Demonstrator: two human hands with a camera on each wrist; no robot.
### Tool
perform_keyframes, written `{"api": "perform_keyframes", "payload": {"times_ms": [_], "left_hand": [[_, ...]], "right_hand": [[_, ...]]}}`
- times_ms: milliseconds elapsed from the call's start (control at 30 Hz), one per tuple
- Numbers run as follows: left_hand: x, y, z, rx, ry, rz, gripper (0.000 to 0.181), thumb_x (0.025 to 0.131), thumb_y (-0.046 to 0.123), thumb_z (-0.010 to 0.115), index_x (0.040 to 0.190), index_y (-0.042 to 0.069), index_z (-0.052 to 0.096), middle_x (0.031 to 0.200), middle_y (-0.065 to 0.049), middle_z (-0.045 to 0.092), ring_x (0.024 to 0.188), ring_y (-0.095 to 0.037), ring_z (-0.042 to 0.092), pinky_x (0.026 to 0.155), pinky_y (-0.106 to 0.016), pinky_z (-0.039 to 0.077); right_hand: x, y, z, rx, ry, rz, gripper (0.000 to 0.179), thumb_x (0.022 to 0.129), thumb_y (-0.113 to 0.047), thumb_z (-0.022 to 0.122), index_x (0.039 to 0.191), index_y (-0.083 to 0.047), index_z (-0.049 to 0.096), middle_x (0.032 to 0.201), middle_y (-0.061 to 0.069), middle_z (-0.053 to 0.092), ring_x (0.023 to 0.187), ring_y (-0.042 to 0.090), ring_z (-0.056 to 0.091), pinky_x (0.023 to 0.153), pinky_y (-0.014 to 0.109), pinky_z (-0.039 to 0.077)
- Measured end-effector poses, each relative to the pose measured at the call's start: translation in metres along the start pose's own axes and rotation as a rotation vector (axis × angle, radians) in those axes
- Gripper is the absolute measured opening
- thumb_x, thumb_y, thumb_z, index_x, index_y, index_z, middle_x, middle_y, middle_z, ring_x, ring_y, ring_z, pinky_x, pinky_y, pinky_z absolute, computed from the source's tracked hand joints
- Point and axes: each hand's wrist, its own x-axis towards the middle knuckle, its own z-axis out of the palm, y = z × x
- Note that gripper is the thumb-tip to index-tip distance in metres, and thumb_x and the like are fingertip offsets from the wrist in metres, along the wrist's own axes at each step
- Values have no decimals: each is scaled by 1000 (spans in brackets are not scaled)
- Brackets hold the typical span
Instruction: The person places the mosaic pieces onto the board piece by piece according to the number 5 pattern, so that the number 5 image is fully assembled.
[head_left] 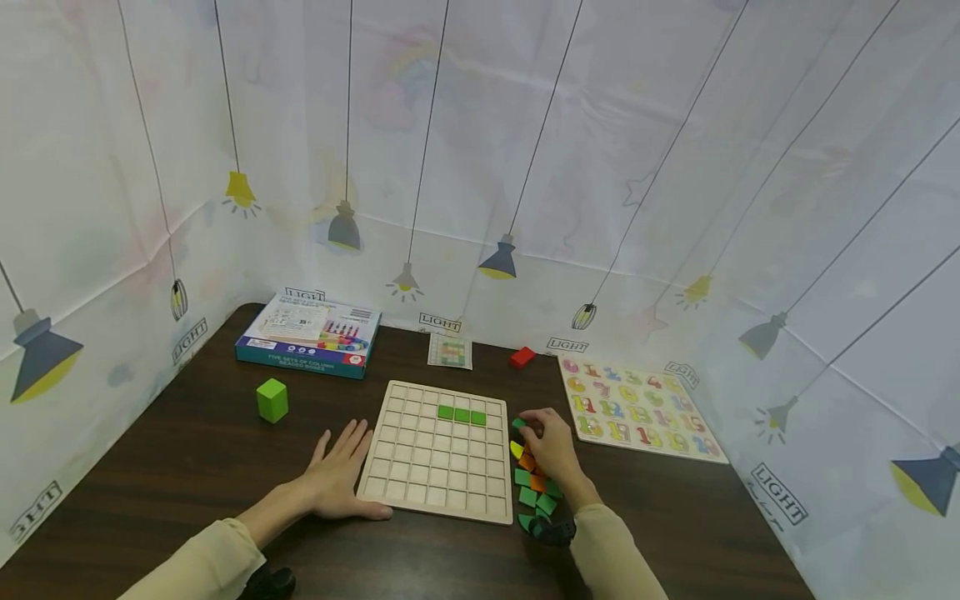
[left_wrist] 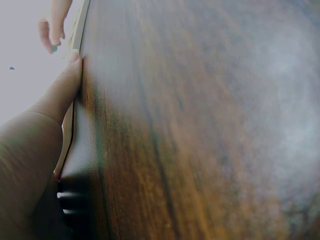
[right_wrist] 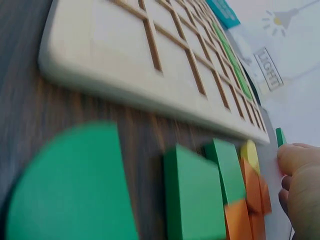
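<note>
A wooden grid board lies on the dark table, with three green squares side by side in one of its upper rows. My left hand rests along the board's left side, fingers spread and thumb at the near corner. In the left wrist view its thumb reaches along the board's edge. Off the board's right edge, my right hand pinches a small green tile between thumb and fingertips. Below that hand lies a loose pile of green, orange and yellow pieces, including a green quarter-round piece.
A boxed bead set lies at the back left, with a green block in front of it. Behind the board are a small pattern card and a red block. A number puzzle board lies at the right.
</note>
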Motion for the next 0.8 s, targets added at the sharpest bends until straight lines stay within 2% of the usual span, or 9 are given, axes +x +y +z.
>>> {"api": "perform_keyframes", "payload": {"times_ms": [100,267,467,633,800], "left_hand": [[0,-2,2,18,-3,-11,129,62,84,56,150,-1,15,156,-19,6,143,-32,-1,106,-58,-7],[1,-4,4,-1,3,-10,131,60,86,55,150,-1,15,156,-20,7,143,-32,-1,106,-59,-8],[4,-6,7,31,-13,-22,130,60,87,55,151,2,14,156,-16,4,143,-30,-3,107,-58,-6],[5,-7,8,39,-5,-22,131,60,87,54,151,3,15,156,-16,5,143,-29,-2,107,-58,-7],[6,-8,9,45,-8,-22,131,60,88,53,151,3,14,157,-16,5,143,-29,-3,107,-58,-7]], "right_hand": [[5,-9,7,-5,-2,-16,19,86,-6,69,105,-3,69,99,7,59,88,22,60,74,38,51],[14,-25,17,-9,-30,-35,20,87,-6,67,107,-2,68,102,9,59,94,27,57,79,44,48],[25,-40,29,15,-71,-44,19,89,-7,65,107,-3,68,103,11,58,88,27,52,74,42,44],[31,-57,41,82,-109,-56,20,90,-7,64,108,-2,67,106,13,58,98,30,52,81,45,46],[36,-66,56,56,-146,-41,19,92,-11,62,109,-5,67,107,9,57,103,29,52,84,44,46]]}}
